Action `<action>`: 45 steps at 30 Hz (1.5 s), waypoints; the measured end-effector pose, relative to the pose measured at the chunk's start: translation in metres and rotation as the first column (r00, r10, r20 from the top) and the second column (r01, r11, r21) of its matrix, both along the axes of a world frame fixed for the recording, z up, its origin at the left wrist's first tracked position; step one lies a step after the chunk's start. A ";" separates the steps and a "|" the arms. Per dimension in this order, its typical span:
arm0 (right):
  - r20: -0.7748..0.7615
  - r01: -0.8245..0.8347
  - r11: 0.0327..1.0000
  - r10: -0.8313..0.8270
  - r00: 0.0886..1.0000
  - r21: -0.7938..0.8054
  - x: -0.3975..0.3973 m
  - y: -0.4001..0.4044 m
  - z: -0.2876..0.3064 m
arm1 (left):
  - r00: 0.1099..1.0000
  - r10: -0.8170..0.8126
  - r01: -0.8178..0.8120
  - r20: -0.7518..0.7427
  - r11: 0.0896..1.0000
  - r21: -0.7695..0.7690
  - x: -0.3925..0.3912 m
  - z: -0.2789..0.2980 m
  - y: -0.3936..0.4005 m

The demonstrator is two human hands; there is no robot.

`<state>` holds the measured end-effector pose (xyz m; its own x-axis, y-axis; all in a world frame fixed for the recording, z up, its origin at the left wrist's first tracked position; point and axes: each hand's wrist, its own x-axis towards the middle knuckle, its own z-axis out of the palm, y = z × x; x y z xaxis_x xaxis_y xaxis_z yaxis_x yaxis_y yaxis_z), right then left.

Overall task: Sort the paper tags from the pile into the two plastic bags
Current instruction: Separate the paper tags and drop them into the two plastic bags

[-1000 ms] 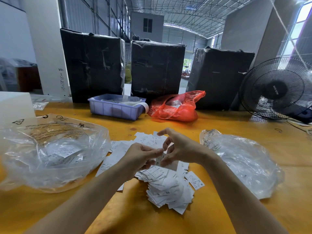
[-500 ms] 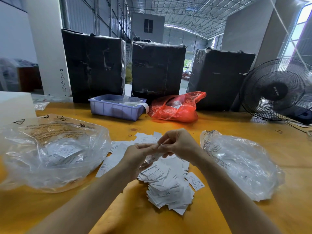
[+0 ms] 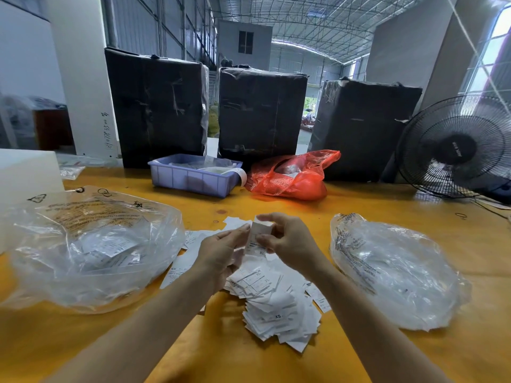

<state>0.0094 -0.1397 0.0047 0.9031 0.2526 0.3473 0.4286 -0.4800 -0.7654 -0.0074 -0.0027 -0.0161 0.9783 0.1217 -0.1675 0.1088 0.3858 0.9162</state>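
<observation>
On a yellow worktable (image 3: 359,205) inside a metal-roofed warehouse, two hands hold up one paper tag (image 3: 258,239) above the pile of tags (image 3: 276,305).
Left hand (image 3: 221,251) pinches the tag's left edge, right hand (image 3: 290,241) grips its right; clear bag at left (image 3: 83,250) holds tags; clear bag at right (image 3: 392,272) lies crumpled; black-wrapped bales (image 3: 157,106) and a fan (image 3: 456,150) stand behind.

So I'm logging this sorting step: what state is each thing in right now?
Left hand: pinching the held tag.
Right hand: pinching the same tag.
Held tag: lifted above the pile, XL showing.
Tag pile: loose, unsorted on the table.
Left bag: open, tags inside.
Right bag: crumpled, contents unclear.
Fan: cannot tell if running.
</observation>
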 end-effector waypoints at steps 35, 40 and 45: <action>-0.281 0.141 0.985 -0.108 0.954 0.098 0.004 -0.026 0.019 | 0.998 -0.056 0.054 -0.001 0.945 0.322 0.002 0.042 0.047; -0.111 0.309 0.886 -0.366 0.924 -0.345 0.022 -0.082 0.037 | 0.994 0.107 -0.067 0.001 0.611 0.789 -0.002 0.069 0.133; -0.033 0.444 0.641 -0.591 0.806 -0.626 0.038 -0.141 0.028 | 0.949 0.307 -0.068 -0.072 0.422 0.904 -0.005 0.044 0.188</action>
